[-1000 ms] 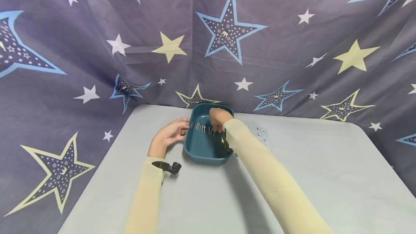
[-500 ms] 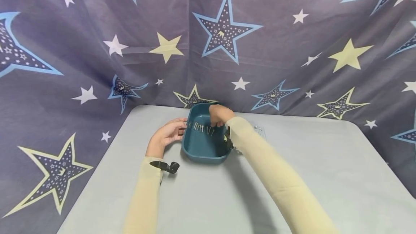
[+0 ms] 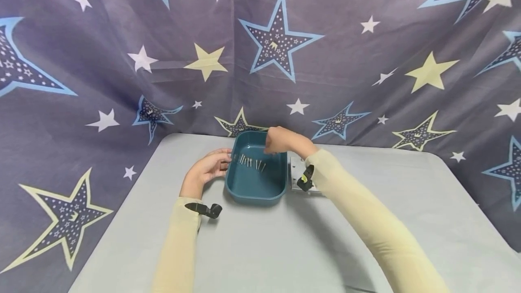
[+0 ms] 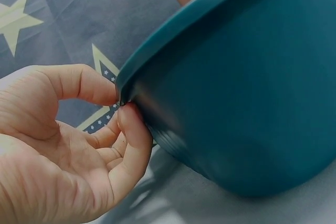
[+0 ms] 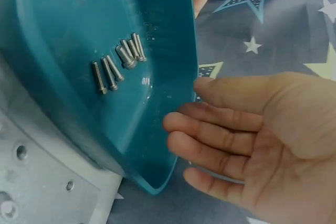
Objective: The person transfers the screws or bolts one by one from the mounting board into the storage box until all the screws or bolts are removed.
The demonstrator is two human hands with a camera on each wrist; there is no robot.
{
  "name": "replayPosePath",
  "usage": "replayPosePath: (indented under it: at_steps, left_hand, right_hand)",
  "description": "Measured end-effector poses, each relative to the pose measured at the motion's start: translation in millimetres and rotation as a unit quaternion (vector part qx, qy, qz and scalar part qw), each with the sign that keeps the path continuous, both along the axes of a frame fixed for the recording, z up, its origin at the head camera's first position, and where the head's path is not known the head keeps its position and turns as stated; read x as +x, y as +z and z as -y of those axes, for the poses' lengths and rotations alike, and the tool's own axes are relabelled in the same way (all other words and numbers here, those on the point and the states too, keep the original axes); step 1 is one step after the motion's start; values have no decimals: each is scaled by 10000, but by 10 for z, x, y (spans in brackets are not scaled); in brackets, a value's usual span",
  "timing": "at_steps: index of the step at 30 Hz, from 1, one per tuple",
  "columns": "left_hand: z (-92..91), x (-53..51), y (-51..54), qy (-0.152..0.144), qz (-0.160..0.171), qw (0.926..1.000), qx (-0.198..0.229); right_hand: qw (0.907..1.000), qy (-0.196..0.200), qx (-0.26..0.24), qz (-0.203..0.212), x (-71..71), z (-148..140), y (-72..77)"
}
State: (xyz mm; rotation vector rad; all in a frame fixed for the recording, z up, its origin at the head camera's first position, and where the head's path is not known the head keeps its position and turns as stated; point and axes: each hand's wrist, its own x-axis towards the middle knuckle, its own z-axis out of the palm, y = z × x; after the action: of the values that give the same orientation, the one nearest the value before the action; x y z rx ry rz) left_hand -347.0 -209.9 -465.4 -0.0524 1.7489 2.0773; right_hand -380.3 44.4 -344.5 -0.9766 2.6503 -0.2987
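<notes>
A teal plastic bin [image 3: 254,189] stands near the back edge of the table. Several metal bolts [image 5: 126,59] lie in a loose row on its floor. At the bin's left side my left hand [image 3: 208,167] pinches the rim between thumb and finger, as the left wrist view shows [image 4: 89,135]. My right hand [image 3: 286,141] hovers over the back right part of the bin. In the right wrist view, that hand's fingers are loosely extended beside the bin's rim, with nothing held between them.
Just right of the bin lies a silver metal plate with holes [image 5: 47,166], partly under my right wrist. A star-patterned cloth [image 3: 350,49] hangs behind the table [image 3: 252,248]. Black camera straps [image 3: 205,209] sit on both wrists.
My right hand has lifted from near the bolts and drawn back to the right, uncovering part of the metal plate. My left hand stays at the rim. The bolts still lie in the bin.
</notes>
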Motion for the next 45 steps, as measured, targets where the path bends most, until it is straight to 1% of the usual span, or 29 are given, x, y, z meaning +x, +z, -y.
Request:
replayPosePath:
  at_steps: [4, 7, 14, 19, 24, 27, 30, 32, 34, 36, 40, 42, 45]
  left_hand:
    - [-8, 15, 8, -4, -49, 9998, -206]
    - [-29, 7, 13, 61, -107, 9989, -443]
    - [-39, -3, 46, 254, -95, 9973, -689]
    - [-25, 1, 36, 307, -18, 9967, -753]
    - [-24, -19, 33, 309, -65, 9966, -764]
    - [-30, -31, 54, 438, -90, 9963, -734]
    - [-34, -30, 106, 866, -122, 9935, -729]
    - [-51, -24, 158, 1209, -250, 9893, -779]
    - [-80, -6, 231, 1555, -472, 9824, -920]
    - [-125, 19, 317, 1864, -761, 9743, -1009]
    - [-243, 106, 526, 2315, -1466, 9560, -1046]
    - [-305, 163, 639, 2433, -1861, 9466, -1002]
    - [-394, 260, 812, 2469, -2422, 9322, -1064]
  right_hand:
    - [9985, 115, -429, -329, 85, -118, -15]
    - [9964, 75, -671, -522, 148, -189, -11]
    - [9890, 135, -1283, -718, 287, -364, 46]
    - [9869, 107, -1482, -633, 371, -452, 60]
    - [9858, 43, -1543, -661, 380, -508, 41]
    - [9845, -23, -1594, -725, 374, -544, 46]
    - [9829, -178, -1668, -760, 381, -588, 67]
    - [9810, -338, -1737, -793, 402, -627, 82]
    - [9781, -438, -1841, -867, 426, -670, 99]
    - [9744, -510, -1966, -968, 455, -716, 111]
    - [9630, -575, -2276, -1323, 484, -819, 107]
    - [9569, -657, -2393, -1510, 491, -874, 95]
    - [9491, -788, -2510, -1734, 507, -974, 87]
